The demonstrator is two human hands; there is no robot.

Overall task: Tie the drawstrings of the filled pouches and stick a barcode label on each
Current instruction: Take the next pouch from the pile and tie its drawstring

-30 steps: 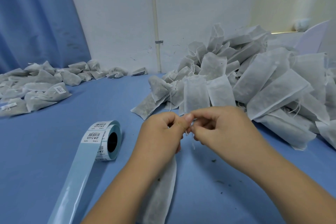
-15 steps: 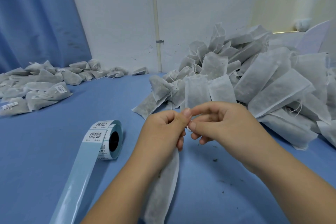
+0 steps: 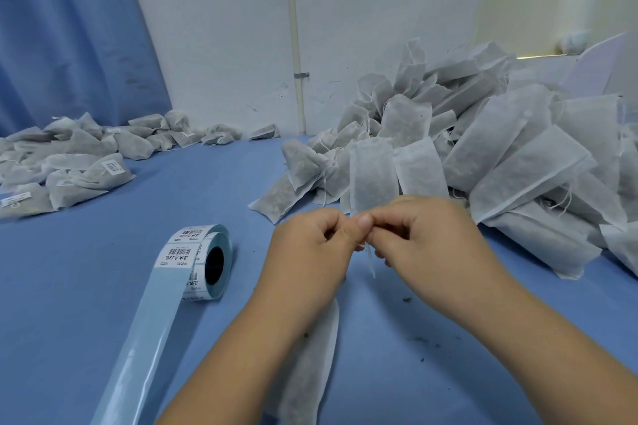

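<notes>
Knot-tying seems underway: left hand (image 3: pixel 310 245) and right hand (image 3: pixel 426 235), fingers curled, pinch the thin drawstring (image 3: pixel 370 257) of a filled pouch (image 3: pixel 310 366) lying beneath the left forearm. Next probably calls for peeling a barcode from the label roll (image 3: pixel 203 262) nearby.

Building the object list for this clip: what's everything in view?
held pouch: one, white, under left forearm
drawstring: one, white, between both hands' fingertips
right pouch pile: one, white, right of hands
left pouch pile: one, white, some labelled, far left
barcode label roll: one, white on light blue backing, left of hands
table: one, blue, underneath
curtain: one, blue, back left
pipe: one, white, back wall
left hand: pinches drawstring
right hand: pinches drawstring
</notes>
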